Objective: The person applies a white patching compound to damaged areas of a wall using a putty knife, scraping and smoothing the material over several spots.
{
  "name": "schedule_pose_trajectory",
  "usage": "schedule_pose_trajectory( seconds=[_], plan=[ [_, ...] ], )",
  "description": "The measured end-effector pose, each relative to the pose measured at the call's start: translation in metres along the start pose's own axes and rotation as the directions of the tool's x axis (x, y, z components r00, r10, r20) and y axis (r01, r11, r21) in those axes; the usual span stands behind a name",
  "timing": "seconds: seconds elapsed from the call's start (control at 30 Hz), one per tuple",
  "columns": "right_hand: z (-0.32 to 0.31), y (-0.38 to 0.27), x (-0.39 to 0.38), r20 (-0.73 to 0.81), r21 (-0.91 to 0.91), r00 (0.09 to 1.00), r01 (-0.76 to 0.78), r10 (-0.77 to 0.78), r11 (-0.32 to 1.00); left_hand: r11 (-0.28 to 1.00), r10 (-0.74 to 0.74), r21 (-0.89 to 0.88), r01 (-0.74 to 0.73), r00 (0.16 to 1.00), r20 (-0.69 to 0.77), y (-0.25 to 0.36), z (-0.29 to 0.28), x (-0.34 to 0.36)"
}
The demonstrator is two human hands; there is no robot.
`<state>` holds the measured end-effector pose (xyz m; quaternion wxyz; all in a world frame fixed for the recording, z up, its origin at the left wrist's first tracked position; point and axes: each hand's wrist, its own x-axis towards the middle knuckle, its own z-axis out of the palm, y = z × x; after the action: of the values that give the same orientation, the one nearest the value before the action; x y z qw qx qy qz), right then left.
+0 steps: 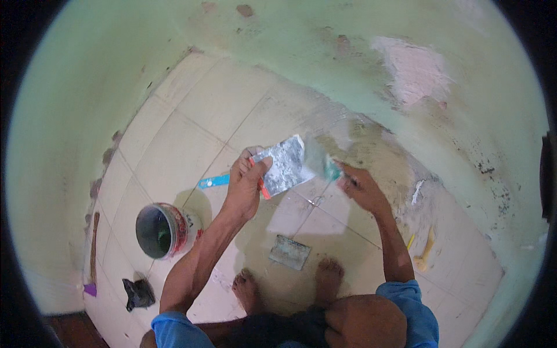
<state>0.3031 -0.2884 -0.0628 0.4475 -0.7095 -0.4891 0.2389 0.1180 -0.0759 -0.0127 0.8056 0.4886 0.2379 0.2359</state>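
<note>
My left hand is closed on a flat putty scraper with an orange-red edge, its thumb lying across the face. Grey-white smears cover the metal. My right hand grips a putty knife with a green handle, blurred by motion; its blade is at the scraper's right edge, but I cannot tell whether they touch. On the floor below, in front of my feet, lies a grey rectangular plate. A blue strip with a hole rests on the tiles beside my left hand.
A red-and-white bucket, dark inside, stands left of my left forearm. Near it are a black plastic bag and a stick with a purple end. A yellow object lies at right. The green wall has a bare pinkish patch.
</note>
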Motion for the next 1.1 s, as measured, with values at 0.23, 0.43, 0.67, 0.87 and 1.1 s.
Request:
schedule_pose_trajectory(
  seconds=[0.23,0.43,0.67,0.87,1.1],
  plan=[
    [-0.011,0.019,-0.036,-0.135,0.174,0.912,-0.363,0.387,0.915,0.946,0.168,0.284,-0.153,0.986,-0.026,0.026,0.008,-0.012],
    [0.015,-0.043,-0.065,0.189,0.631,0.841,-0.499,0.506,0.594,0.854,0.337,0.404,-0.327,0.940,0.050,-0.002,0.001,-0.011],
    [0.034,-0.041,-0.052,0.490,0.864,0.836,-0.504,0.247,-0.006,0.302,0.309,0.852,-0.427,0.890,0.336,-0.020,0.003,-0.026],
    [0.042,-0.025,-0.064,0.427,0.902,0.896,-0.414,0.124,-0.121,-0.083,0.395,0.841,-0.534,0.757,0.520,-0.020,-0.019,-0.019],
    [-0.025,0.024,-0.051,-0.397,0.389,0.842,-0.206,0.366,0.898,0.393,0.480,0.843,-0.369,0.864,0.154,-0.021,-0.027,-0.026]
  ],
)
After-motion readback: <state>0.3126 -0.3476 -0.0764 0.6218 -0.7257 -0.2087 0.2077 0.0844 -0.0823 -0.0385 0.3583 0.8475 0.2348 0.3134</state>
